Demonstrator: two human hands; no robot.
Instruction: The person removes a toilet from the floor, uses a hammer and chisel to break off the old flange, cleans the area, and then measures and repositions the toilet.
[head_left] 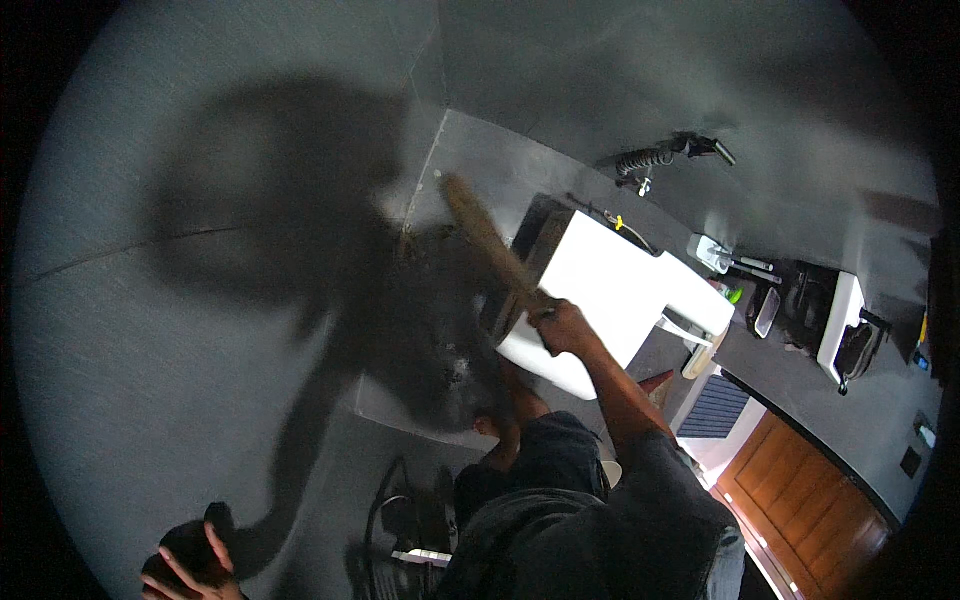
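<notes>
My right hand [563, 327] is closed round the near end of a long brown, bat-like thing [480, 230] with a rounded tip. It points up and left, its tip above the dark floor beside the white toilet-like fixture [610, 290]. I cannot tell whether its tip touches anything. My left hand [195, 570] is at the lower left, in front of the grey wall [110, 400]. Its fingers are spread with nothing in them, and the picture's rim cuts part of it off. A large shadow of my head and arm falls across wall and floor.
A coiled hose [645, 160] hangs on the far wall. A white holder [710, 254] and a white-edged bin-like thing [840, 325] are at the right. A brown wooden door [795, 480] is at the lower right. My bare foot [487, 425] is near the fixture.
</notes>
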